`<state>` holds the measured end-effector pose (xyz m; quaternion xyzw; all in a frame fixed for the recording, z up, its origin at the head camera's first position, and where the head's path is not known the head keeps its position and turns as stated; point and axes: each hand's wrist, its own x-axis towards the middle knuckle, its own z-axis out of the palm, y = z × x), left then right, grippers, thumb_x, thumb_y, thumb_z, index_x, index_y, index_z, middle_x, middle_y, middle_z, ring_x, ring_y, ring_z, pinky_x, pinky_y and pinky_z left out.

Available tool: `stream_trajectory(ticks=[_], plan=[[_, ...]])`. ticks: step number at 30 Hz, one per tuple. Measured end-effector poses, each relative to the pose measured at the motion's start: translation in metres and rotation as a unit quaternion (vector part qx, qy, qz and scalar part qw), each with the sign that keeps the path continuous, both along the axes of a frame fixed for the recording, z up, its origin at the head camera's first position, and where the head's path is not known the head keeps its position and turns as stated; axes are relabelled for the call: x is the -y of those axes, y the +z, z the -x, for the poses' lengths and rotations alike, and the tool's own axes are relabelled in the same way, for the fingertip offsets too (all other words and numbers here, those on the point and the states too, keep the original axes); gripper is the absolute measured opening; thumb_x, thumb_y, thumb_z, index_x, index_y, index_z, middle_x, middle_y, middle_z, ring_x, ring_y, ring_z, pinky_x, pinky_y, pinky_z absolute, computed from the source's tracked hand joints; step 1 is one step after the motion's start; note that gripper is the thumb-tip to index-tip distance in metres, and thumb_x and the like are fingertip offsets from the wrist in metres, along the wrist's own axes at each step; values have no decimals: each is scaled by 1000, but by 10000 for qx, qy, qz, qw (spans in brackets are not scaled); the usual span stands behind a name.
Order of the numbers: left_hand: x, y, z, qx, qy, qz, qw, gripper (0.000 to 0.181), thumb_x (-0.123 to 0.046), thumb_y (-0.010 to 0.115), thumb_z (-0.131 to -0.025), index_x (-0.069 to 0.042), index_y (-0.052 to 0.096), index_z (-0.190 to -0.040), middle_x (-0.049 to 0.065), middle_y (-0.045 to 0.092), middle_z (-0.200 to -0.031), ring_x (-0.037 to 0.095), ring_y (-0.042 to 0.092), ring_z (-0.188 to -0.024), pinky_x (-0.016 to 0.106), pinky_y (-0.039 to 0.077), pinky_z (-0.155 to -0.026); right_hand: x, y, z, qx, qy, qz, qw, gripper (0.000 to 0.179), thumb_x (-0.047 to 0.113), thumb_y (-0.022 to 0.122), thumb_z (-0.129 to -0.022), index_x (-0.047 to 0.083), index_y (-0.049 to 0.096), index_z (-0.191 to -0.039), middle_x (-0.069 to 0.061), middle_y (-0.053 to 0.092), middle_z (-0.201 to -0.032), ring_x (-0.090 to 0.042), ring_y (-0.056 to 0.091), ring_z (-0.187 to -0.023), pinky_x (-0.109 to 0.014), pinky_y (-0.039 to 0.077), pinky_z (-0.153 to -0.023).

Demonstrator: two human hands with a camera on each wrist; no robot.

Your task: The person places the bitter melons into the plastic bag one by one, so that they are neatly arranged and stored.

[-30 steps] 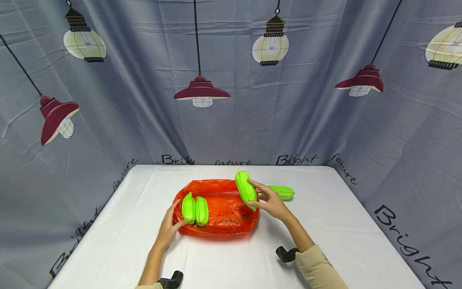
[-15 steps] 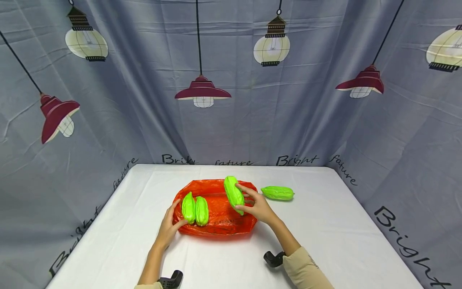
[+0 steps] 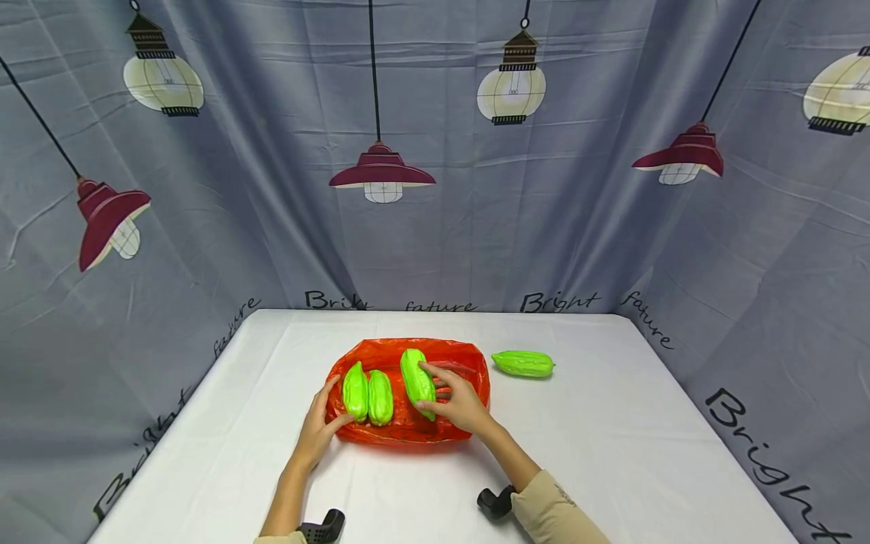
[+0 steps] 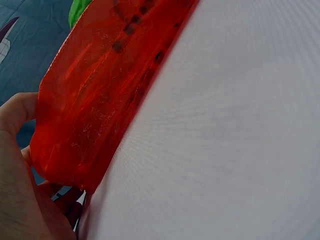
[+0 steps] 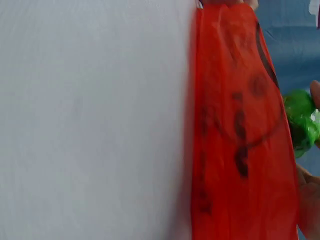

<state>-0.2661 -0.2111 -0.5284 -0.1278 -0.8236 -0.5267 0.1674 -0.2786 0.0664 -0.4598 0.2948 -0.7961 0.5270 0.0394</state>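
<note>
My right hand (image 3: 461,404) holds a bright green, ridged bitter melon (image 3: 412,372) between thumb and fingers, over the inside of an open red plastic bag (image 3: 381,346). Two more bitter melons lie side by side at the bag's left: the left one (image 3: 355,389) and the right one (image 3: 381,397). My left hand (image 3: 315,429) grips the bag's left rim, and in the left wrist view its thumb hooks over the red plastic (image 4: 90,100). In the right wrist view, the held melon's end (image 5: 299,122) shows above the bag's side; most of that hand is out of frame.
Another bitter melon (image 3: 523,363) lies on the white table (image 3: 612,438) to the right of the bag. A grey curtain (image 3: 435,242) with printed lamps hangs behind and around the table. Black wrist cameras (image 3: 495,502) sit on both forearms.
My right hand has carried the melon leftward from the bag's right rim toward the two melons and lowered it. My left hand has stayed at the rim.
</note>
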Motion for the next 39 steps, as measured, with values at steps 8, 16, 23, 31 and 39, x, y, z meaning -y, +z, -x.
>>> stream_trajectory(ticks=[8,16,23,31,39], plan=[[9,-22,13,36,-35,-56,10000,72,-18,68,-79,-8,33,-142,23,33,-140,41,27,-128,63,18,-99,12,-12,3,275,74,-152,9995,67,7,74,-76,-4,43,-134,-23,49,-127,-37,56,-97,-40,52,-76],[8,-20,12,204,-68,-108,9997,72,-21,66,-80,-12,32,-143,21,32,-141,37,27,-130,62,18,-100,17,-44,21,579,-127,-400,9974,73,20,77,-74,8,44,-137,-14,54,-122,-28,58,-98,-26,52,-75],[8,-21,13,119,-35,-79,9999,72,-18,67,-79,-11,33,-142,21,32,-141,37,27,-130,60,18,-102,17,-46,21,519,-115,-789,9955,71,21,76,-75,8,44,-137,-11,54,-126,-26,57,-102,-30,51,-78],[-3,14,-9,210,-109,-166,9996,70,-5,65,-79,5,32,-139,32,31,-137,46,27,-127,63,18,-100,19,-48,21,572,-141,-1106,9921,70,24,74,-77,9,44,-138,-12,53,-128,-24,55,-107,-37,47,-86],[6,-20,12,-36,44,-31,10000,71,-11,68,-78,-6,34,-141,23,36,-137,40,30,-127,61,20,-99,20,-50,23,806,33,-1043,9913,70,23,72,-80,7,40,-139,-15,52,-127,-20,59,-94,-27,50,-73]])
